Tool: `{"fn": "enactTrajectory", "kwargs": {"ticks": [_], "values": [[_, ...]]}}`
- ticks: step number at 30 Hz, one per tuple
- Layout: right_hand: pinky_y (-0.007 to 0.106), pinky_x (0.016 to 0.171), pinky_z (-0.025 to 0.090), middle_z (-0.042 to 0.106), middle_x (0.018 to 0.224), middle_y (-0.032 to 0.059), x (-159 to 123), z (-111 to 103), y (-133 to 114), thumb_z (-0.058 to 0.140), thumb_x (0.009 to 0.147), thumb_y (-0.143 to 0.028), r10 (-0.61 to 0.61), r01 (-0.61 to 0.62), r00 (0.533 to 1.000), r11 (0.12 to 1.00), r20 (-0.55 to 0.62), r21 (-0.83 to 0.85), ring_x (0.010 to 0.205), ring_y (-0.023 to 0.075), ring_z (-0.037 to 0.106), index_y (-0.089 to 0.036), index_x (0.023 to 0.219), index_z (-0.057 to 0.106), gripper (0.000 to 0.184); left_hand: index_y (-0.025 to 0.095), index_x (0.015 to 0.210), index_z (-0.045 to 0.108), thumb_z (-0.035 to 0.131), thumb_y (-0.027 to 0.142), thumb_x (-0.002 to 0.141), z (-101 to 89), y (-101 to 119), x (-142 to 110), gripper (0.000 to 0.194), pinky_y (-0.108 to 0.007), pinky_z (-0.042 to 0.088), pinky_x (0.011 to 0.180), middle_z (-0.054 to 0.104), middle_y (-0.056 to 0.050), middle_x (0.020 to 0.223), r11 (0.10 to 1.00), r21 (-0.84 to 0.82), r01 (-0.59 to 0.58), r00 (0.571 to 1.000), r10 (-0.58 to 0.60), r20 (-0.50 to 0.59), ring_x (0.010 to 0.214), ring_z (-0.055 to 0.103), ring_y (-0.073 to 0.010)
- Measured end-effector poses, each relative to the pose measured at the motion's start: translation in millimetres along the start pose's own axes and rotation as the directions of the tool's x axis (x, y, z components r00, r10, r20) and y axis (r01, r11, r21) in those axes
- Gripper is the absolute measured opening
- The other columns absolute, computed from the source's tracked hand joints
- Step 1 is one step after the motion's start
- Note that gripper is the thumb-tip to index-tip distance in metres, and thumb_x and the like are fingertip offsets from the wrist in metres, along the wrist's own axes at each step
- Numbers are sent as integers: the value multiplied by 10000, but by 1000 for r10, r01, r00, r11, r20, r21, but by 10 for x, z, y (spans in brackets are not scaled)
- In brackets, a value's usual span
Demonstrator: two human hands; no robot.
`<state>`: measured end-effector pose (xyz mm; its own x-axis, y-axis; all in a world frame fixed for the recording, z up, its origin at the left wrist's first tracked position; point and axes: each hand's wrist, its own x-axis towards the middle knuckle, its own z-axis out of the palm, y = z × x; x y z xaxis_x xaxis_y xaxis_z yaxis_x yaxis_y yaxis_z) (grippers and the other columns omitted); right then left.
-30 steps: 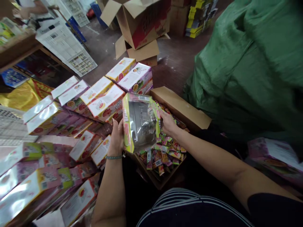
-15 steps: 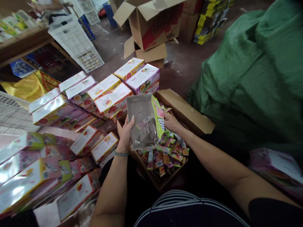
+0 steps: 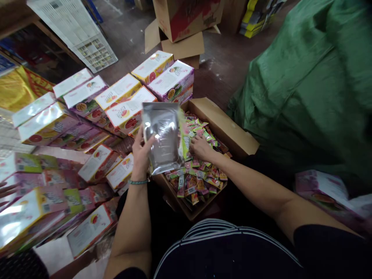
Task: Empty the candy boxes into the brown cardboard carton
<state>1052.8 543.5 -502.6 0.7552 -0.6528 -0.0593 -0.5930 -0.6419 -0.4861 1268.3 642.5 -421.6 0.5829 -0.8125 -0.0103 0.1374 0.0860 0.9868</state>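
Observation:
My left hand grips a shallow grey-lined box by its left side, thumb over the front. The box is tilted up, shiny and blurred, with a green printed side facing right. To its right, my right hand is down on the small wrapped sachets, its fingers curled in; whether one is pinched there is hidden. These colourful sachets fill an open brown carton in front of my body.
Stacked printed fruit boxes stand to the left and ahead. Another person's hand shows at the left edge, beside more boxes. A green cloth-covered heap rises on the right. A white crate and a large carton stand farther back.
My right hand has let go of the box's green side and dropped onto the sachets. The box has shifted left in my left hand. Another person's hand and forearm have appeared at the left.

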Motion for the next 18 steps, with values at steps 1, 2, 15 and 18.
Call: {"fn": "enactTrajectory", "kwargs": {"ticks": [1, 2, 15, 18], "values": [[542, 1061, 357, 634, 1192, 227, 16, -5, -9, 527, 953, -162, -24, 26, 999, 995, 25, -93, 1211, 365, 492, -100, 993, 729, 216, 234, 1288, 710, 897, 414, 714, -36, 9, 30, 630, -371, 554, 1026, 734, -62, 1214, 998, -2, -56, 997, 56, -51, 1126, 685, -262], [543, 1070, 346, 600, 1288, 228, 16, 1, -21, 508, 991, -196, -61, 68, 997, 981, 45, -182, 1262, 363, 464, -106, 1052, 721, 239, 237, 1268, 713, 876, 424, 738, -63, 20, 56, 585, -344, 560, 1007, 737, -50, 1204, 995, -17, -100, 990, 98, -104, 1093, 694, -235], [636, 1066, 341, 555, 1344, 187, -751, -22, 335, 678, 951, -385, 141, 49, 928, 870, 344, -490, 1246, 363, 495, -180, 1222, 693, 340, 173, 1175, 708, 696, 405, 892, -250, 74, 26, 365, -391, 560, 1063, 716, -94, 1259, 874, -479, 79, 980, -156, -123, 1229, 650, -288], [726, 1137, 208, 586, 1351, 165, -937, -175, 403, 779, 862, -473, 275, -62, 888, 866, 369, -497, 1285, 378, 512, -206, 1179, 713, 420, 147, 1164, 713, 645, 377, 937, -269, 85, -4, 331, -417, 553, 1077, 723, -112, 1227, 837, -520, 171, 980, -198, 4, 1226, 657, -290]]}}
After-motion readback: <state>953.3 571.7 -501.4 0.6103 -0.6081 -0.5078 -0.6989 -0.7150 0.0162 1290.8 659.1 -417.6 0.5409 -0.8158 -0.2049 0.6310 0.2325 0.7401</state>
